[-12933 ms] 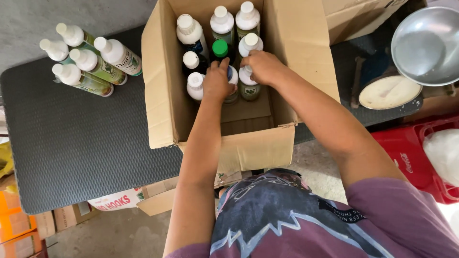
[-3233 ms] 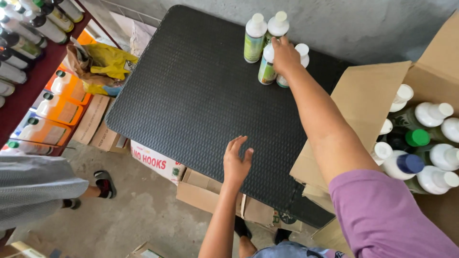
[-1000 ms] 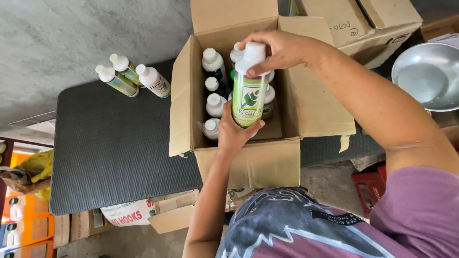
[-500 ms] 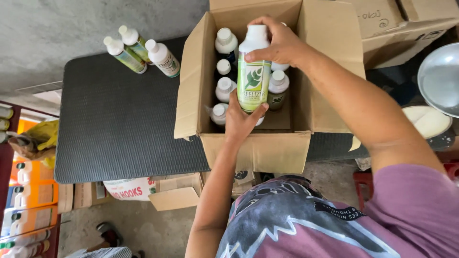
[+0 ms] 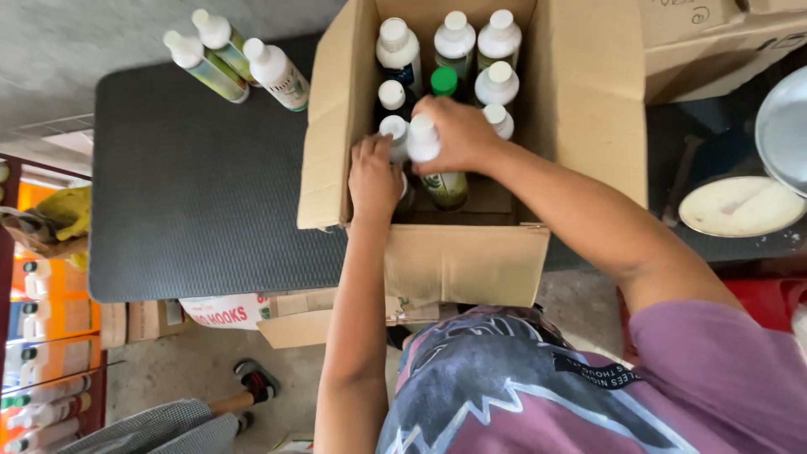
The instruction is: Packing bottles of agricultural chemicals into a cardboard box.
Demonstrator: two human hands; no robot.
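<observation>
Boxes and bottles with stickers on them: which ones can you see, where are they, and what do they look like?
Open cardboard box: brown, on the black table, holds white-capped bottles and one green cap.
Bottle under the right hand: pale, green leafy label, inside the box.
Three bottles: far corner of the table, white caps, green-yellow labels.
Closed cardboard boxes: brown, top right.
Bag: white, red print, under the table.

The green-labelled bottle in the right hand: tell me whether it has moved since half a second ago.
Yes. The bottle has gone down into the cardboard box, its cap now level with its neighbours; the right hand grips it.
</observation>
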